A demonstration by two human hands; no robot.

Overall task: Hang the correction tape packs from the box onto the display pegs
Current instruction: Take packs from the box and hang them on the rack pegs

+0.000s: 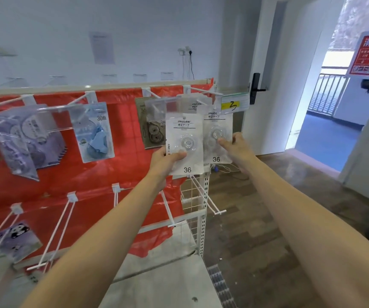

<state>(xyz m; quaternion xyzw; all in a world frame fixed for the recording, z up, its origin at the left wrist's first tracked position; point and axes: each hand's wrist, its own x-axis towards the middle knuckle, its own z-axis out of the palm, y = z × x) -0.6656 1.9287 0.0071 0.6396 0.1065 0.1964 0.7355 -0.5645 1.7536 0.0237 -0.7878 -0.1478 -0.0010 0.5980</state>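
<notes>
The left hand (168,157) pinches a tape pack (184,143) at its 7 o'clock corner. The right hand (234,144) grips a second pack (218,134) at 3 o'clock.

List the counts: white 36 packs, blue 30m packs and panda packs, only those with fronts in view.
White 36 packs: 2
Blue 30m pack: 1
Panda pack: 1
Total: 4

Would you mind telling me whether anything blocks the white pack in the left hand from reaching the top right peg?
The left hand holds a white correction tape pack marked 36. The clear label holder with a yellow tag caps the top right white peg, and the right hand is on the white packs hanging there.
</notes>
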